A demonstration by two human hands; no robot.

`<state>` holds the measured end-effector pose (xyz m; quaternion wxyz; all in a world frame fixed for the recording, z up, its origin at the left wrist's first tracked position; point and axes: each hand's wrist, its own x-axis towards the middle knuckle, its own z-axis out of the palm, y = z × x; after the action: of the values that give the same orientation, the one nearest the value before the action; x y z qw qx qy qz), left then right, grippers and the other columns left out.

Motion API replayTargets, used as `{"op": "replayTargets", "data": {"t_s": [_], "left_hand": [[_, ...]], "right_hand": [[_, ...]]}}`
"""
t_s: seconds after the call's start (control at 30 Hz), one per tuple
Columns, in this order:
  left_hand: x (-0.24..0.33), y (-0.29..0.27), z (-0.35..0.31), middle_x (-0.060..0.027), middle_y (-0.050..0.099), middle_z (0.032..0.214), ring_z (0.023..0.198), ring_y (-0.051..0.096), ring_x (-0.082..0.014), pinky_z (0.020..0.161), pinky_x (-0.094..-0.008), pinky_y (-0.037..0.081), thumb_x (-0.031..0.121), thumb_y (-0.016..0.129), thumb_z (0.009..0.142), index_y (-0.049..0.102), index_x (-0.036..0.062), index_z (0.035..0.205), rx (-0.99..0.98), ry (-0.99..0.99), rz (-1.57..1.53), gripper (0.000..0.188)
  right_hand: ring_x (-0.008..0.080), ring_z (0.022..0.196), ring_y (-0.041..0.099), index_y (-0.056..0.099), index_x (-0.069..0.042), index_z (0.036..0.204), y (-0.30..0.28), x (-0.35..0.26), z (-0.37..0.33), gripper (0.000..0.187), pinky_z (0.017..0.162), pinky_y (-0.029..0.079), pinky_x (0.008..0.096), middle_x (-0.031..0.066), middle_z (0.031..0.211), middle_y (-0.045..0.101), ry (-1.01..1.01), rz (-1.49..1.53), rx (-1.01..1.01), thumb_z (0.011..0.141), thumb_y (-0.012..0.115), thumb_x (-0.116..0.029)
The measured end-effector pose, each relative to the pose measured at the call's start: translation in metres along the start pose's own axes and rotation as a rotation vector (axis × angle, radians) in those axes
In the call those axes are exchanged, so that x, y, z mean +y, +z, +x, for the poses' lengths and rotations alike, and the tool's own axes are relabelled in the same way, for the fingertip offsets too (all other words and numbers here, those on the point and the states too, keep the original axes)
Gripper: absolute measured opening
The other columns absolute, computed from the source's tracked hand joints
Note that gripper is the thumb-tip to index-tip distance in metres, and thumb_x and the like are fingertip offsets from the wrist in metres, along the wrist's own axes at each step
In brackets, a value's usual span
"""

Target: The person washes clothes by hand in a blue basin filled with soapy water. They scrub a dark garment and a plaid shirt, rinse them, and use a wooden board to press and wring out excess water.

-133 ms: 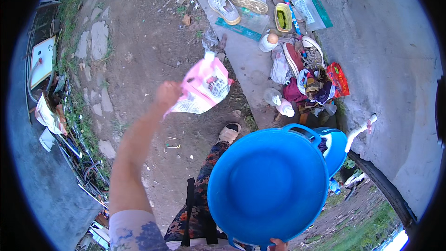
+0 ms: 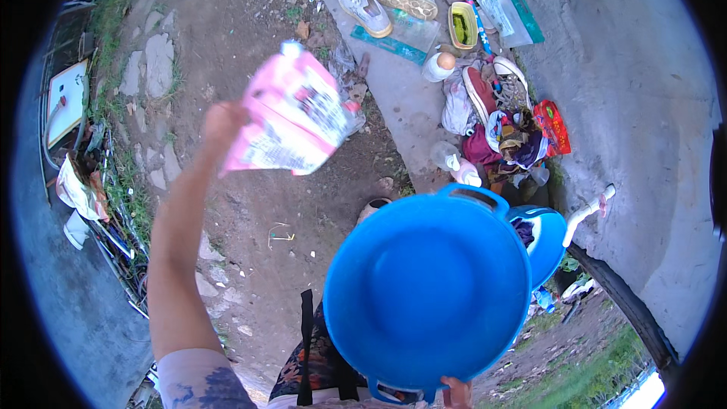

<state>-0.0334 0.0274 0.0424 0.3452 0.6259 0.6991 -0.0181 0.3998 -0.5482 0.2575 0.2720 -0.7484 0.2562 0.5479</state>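
Out to the left, my left hand (image 2: 227, 117) is closed on the edge of a pink printed plastic pouch (image 2: 291, 117). The pouch hangs in the air over the dirt, smeared by motion, and has a white spout-like tip at its top. Close to my body, my right hand (image 2: 456, 392) grips the near rim of a large round blue basin (image 2: 428, 288) by its handle. The basin is tilted so that its inside faces up at me; I see nothing in it. Most of my right hand's fingers are hidden by the rim.
A second blue tub (image 2: 547, 246) with dark cloth stands behind the basin, by a white pipe (image 2: 591, 216). On the concrete lie a white shoe (image 2: 365, 9), a heap of shoes and rags (image 2: 503, 117), a yellow box (image 2: 462, 26) and white bottles (image 2: 438, 67).
My left hand has swung left and upward with the pink pouch. The blue basin has shifted slightly left and up, covering more of my leg and foot.
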Motion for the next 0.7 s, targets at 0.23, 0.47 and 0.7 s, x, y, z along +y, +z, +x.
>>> {"op": "replayTargets", "data": {"t_s": [0.23, 0.47, 0.7], "left_hand": [[-0.131, -0.026, -0.055, -0.0207, 0.05, 0.132, 0.102, 0.061, -0.0355, 0.088, -0.0433, 0.048, 0.028, 0.057, 0.091, 0.041, 0.0136, 0.14, 0.431, 0.428, 0.482, 0.053], [-0.134, 0.095, -0.353, -0.0097, 0.065, 0.113, 0.103, 0.062, -0.0269, 0.088, -0.0366, 0.05, 0.031, 0.045, 0.095, 0.061, 0.0151, 0.119, -0.622, -0.029, 0.291, 0.032], [0.068, 0.104, -0.469, -0.0178, 0.053, 0.126, 0.109, 0.055, -0.035, 0.091, -0.04, 0.047, 0.029, 0.071, 0.08, 0.061, 0.0154, 0.12, -0.788, 0.299, -0.042, 0.044]], "right_hand": [[0.0208, 0.097, 0.056, 0.05, 0.0, 0.123, 0.13, -0.047, 0.122, 0.056, 0.082, 0.047, 0.0353, 0.0078, 0.111, 0.058, -0.102, -0.089, -0.331, 0.069, 0.064, -0.001], [0.0182, 0.092, 0.058, 0.051, -0.008, 0.122, 0.312, -0.074, 0.295, 0.053, 0.071, 0.047, 0.0297, 0.0075, 0.108, 0.061, -0.194, -0.26, -0.417, 0.073, 0.071, -0.014], [0.0231, 0.108, 0.059, 0.059, -0.003, 0.112, 0.092, 0.02, 0.233, 0.038, 0.093, 0.045, 0.0328, 0.0121, 0.116, 0.061, -0.537, -0.612, -0.548, 0.077, 0.068, -0.015]]}}
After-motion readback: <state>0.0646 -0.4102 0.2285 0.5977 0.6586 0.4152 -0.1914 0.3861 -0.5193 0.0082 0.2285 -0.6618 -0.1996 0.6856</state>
